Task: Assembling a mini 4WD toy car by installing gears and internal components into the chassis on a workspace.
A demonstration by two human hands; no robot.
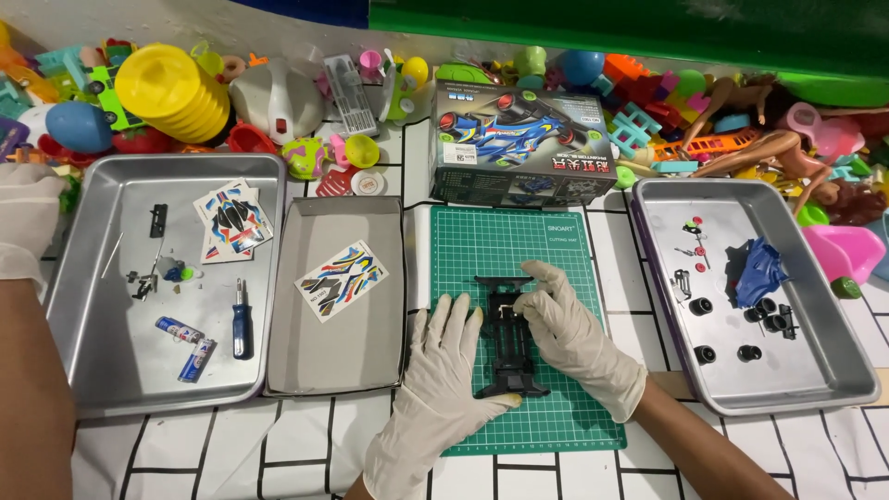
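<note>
A black toy car chassis [507, 333] lies lengthwise on a green cutting mat [482, 250] in front of me. My left hand [444, 370], in a white glove, rests flat on the mat against the chassis's left side, fingertips touching it. My right hand [569, 329], also gloved, lies over the chassis's right side, its fingers on the upper middle part. The part of the chassis under my right fingers is hidden.
Left metal tray [74, 278] holds a screwdriver [242, 319], two batteries [188, 344], small parts and sticker sheets. A grey box lid [370, 352] holds a sticker sheet [341, 280]. Right metal tray [833, 370] holds black wheels and a blue body shell [761, 268]. The car's box [523, 143] and many toys line the back. Another person's gloved hand [26, 218] is at far left.
</note>
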